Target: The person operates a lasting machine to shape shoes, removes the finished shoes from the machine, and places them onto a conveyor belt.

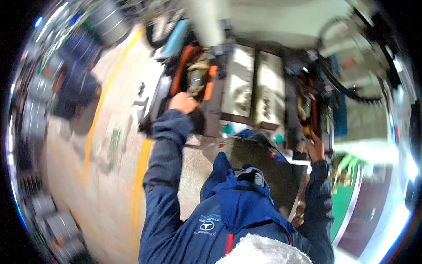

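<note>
My left hand (183, 102) is closed at the near end of a dark fixture with orange side strips (211, 82). A metal part (196, 78) lies in that fixture, just beyond my fingers. Over on the right, my right hand (316, 148) reaches the near end of a second dark fixture (304, 105), its fingers bent in beside a small brass-coloured piece (306, 130). Motion blur hides what either hand grips. Between the hands lie two long pale plates (238, 81) (269, 88), with green round buttons (227, 129) (278, 139) at their near ends.
Several blue and grey drums (79, 46) stand at the far left, past yellow floor lines (111, 79). A black cable hose (351, 93) hangs at the right. Green gloves (348, 163) lie by a green surface (343, 209) at the lower right.
</note>
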Demonstrator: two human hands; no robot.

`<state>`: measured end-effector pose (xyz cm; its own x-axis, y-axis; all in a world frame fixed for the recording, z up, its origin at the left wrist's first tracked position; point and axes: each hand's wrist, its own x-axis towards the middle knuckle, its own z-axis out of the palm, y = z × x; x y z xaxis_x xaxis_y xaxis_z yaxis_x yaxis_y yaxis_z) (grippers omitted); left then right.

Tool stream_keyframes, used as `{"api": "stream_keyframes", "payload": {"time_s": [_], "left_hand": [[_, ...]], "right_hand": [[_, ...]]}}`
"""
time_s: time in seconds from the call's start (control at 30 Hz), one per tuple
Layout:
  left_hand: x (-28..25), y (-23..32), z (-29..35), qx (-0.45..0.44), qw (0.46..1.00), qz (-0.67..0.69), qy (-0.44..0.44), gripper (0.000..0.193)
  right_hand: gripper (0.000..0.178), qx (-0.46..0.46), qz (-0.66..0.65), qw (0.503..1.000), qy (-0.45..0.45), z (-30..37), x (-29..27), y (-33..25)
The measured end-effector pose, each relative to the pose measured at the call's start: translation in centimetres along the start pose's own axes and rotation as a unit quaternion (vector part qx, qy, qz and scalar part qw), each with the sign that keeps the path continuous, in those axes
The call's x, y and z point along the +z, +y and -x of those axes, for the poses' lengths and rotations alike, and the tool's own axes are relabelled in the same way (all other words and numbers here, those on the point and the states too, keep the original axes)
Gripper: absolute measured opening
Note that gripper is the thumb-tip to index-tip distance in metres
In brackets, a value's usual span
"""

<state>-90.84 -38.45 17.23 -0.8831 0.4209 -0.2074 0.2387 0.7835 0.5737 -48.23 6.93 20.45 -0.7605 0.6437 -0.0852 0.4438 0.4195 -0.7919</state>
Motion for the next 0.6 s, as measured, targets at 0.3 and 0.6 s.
{"api": "stream_keyframes", "payload": {"time_s": [0.3,0.6], "left_hand": [[-6.6,-7.4,-4.7,0.046,0.951,0.292,-0.091,0.011],[-10.0,-3.2,8.7,-0.007,0.997,0.079,0.003,0.038]], "right_hand": [[0.063,0.064,-0.12,0.985,0.105,6.6,-7.7,-9.8],[0.07,-0.003,-0.363,0.889,0.281,36.5,-21.2,-3.0]]}}
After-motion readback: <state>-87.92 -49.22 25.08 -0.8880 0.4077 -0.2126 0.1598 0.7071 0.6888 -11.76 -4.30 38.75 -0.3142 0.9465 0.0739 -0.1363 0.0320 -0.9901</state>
